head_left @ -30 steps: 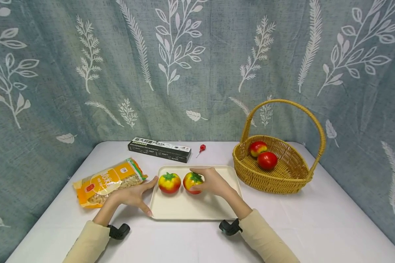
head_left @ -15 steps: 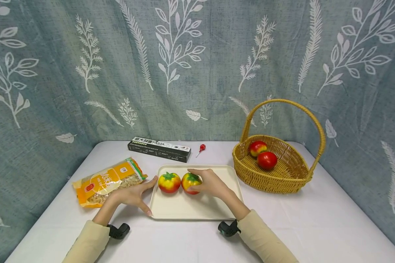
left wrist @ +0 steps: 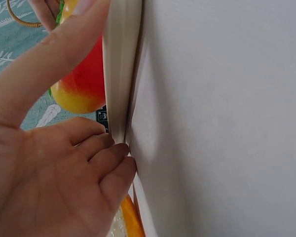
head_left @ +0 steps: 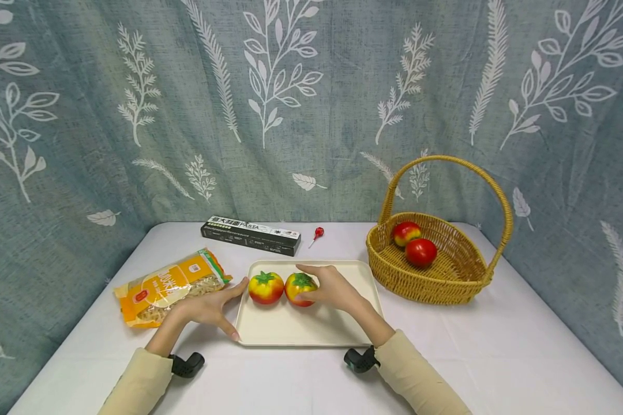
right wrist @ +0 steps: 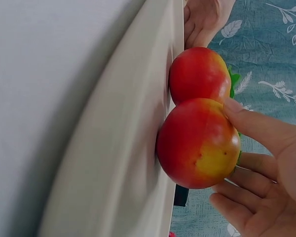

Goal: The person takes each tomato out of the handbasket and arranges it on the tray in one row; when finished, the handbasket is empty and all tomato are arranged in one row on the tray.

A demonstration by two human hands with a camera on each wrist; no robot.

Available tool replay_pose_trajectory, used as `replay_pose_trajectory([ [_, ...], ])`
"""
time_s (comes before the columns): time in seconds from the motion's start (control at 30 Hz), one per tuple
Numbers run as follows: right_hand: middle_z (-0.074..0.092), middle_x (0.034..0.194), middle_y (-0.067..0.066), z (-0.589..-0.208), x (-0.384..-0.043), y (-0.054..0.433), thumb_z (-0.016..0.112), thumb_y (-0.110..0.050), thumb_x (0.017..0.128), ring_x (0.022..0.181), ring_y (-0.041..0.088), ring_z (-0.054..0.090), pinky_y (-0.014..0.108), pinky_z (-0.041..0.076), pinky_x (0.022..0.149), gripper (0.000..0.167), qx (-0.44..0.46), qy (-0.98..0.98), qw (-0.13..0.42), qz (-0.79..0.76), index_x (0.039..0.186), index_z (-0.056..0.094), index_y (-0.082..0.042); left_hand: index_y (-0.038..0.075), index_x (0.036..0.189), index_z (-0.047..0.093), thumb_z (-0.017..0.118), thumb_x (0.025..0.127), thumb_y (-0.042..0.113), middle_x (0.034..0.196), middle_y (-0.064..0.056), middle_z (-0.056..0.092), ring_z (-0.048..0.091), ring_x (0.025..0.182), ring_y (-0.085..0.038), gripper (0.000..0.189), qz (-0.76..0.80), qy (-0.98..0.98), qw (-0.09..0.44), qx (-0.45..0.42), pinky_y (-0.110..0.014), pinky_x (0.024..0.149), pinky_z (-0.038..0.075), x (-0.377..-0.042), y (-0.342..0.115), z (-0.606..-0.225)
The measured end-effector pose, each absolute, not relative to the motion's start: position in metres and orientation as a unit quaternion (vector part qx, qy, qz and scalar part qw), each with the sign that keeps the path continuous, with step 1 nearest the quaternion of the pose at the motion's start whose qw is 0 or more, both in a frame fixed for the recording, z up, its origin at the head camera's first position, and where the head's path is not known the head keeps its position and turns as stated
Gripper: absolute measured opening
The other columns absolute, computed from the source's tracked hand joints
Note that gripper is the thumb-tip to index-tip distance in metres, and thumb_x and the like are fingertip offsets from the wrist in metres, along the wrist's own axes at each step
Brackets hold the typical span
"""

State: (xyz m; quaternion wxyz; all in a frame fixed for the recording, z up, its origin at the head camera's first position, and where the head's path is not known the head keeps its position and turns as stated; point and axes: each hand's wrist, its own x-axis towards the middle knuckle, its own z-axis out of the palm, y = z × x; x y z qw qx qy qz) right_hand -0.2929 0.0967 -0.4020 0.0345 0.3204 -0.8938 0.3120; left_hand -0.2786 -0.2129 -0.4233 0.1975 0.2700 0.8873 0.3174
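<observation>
Two red-and-yellow tomatoes with green leafy tops sit side by side on a cream tray [head_left: 291, 331]. My right hand [head_left: 332, 288] holds the right tomato [right wrist: 200, 143] between thumb and fingers. It sits right up against the left tomato [head_left: 266, 287]. My left hand [head_left: 213, 311] spreads along the tray's left edge, its thumb at the near left corner and its index finger reaching toward the far left one. In the left wrist view, the fingertips [left wrist: 118, 150] rest at the tray's rim.
An orange pasta bag [head_left: 173, 288] lies left of the tray. Behind it are a black pasta box [head_left: 251, 236] and a red lollipop [head_left: 319, 233]. On the right stands a wicker basket [head_left: 426, 291] with a tall handle, holding a red-and-yellow fruit [head_left: 406, 233] and a red fruit [head_left: 421, 252].
My right hand has moved slightly left with its tomato, closing the gap to the other tomato. Over the last half second it has barely moved. The left hand keeps its place.
</observation>
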Motion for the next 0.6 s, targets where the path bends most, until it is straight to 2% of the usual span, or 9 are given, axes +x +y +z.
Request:
replay_pose_trajectory([
  [0.3,0.057,0.134,0.013,-0.397,-0.291,0.101,0.082,-0.019,0.078,0.128,0.026,0.049,0.04,0.038,0.106,0.065,0.318,-0.893,0.03,0.317,0.134,0.055,0.001,-0.003,0.152,0.01,0.09,0.065,0.03,0.158,-0.021,0.01,0.005,0.144,-0.04,0.123,0.317,0.887,0.199,0.271,-0.056,0.114,0.01,-0.279,-0.212,-0.424],
  [0.53,0.055,0.136,0.012,-0.391,-0.293,0.107,0.081,-0.023,0.079,0.117,0.025,0.055,0.041,0.042,0.102,0.068,0.304,-0.899,0.022,0.315,0.138,0.053,-0.005,-0.001,0.153,0.01,0.09,0.064,0.032,0.158,-0.021,0.011,0.002,0.143,-0.044,0.123,0.31,0.892,0.193,0.267,-0.058,0.113,0.008,-0.278,-0.213,-0.424],
  [0.6,0.056,0.135,0.011,-0.39,-0.294,0.109,0.081,-0.026,0.078,0.122,0.026,0.053,0.042,0.042,0.103,0.068,0.303,-0.9,0.027,0.312,0.138,0.054,-0.006,0.0,0.153,0.01,0.09,0.065,0.032,0.158,-0.021,0.012,0.002,0.143,-0.043,0.123,0.309,0.893,0.193,0.265,-0.058,0.113,0.009,-0.278,-0.213,-0.424],
])
